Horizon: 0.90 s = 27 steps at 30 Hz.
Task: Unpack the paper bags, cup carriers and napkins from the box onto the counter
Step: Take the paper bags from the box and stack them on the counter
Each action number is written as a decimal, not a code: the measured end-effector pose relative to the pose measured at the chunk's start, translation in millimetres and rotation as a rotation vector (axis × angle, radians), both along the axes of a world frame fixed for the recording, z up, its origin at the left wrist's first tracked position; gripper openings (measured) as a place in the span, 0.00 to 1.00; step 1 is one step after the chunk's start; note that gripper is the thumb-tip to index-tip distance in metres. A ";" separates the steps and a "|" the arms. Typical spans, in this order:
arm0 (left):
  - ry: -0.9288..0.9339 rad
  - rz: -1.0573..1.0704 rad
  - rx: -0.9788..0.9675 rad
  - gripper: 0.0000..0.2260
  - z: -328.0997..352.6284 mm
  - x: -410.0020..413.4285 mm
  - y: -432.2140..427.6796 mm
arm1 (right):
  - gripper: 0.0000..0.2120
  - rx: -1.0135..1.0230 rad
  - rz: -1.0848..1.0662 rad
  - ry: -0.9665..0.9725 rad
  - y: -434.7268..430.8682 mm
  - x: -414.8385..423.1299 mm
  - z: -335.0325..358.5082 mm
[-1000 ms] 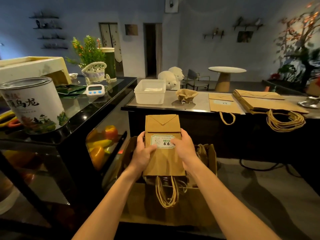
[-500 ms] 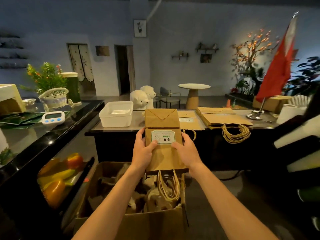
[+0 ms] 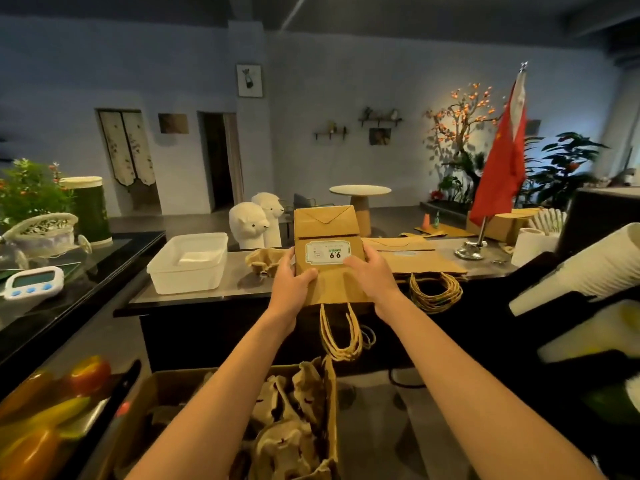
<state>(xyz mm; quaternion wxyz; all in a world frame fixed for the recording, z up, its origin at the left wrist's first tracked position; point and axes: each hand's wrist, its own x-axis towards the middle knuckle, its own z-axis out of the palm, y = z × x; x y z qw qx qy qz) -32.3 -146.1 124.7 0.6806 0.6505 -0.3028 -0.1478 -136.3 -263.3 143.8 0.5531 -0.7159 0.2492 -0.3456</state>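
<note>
A stack of folded brown paper bags [image 3: 325, 223] with a white label is held up over the counter's front edge, twine handles dangling below. My left hand [image 3: 292, 275] grips its left side and my right hand [image 3: 372, 271] grips its right side. Below, the open cardboard box [image 3: 332, 403] on the floor holds several pulp cup carriers [image 3: 287, 424]. More paper bags [image 3: 415, 259] lie flat on the grey counter [image 3: 207, 292] to the right, handles hanging over the edge. One cup carrier [image 3: 263, 259] sits on the counter behind my left hand.
A white plastic tub [image 3: 188, 261] stands on the counter at left, two white plush animals [image 3: 254, 220] behind it. A red flag on a metal stand [image 3: 498, 174] and paper cups [image 3: 540, 237] are at right. A black glass counter [image 3: 69, 278] with a timer [image 3: 33, 282] runs along the left.
Both hands have lifted the bag stack up out of the box and carried it forward to the counter's edge. My view has risen and swung right.
</note>
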 end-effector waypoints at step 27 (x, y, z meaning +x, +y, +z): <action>-0.094 -0.132 0.287 0.12 -23.6 72.3 -117.5 | 0.09 -0.196 -0.166 0.452 -108.5 85.4 -46.7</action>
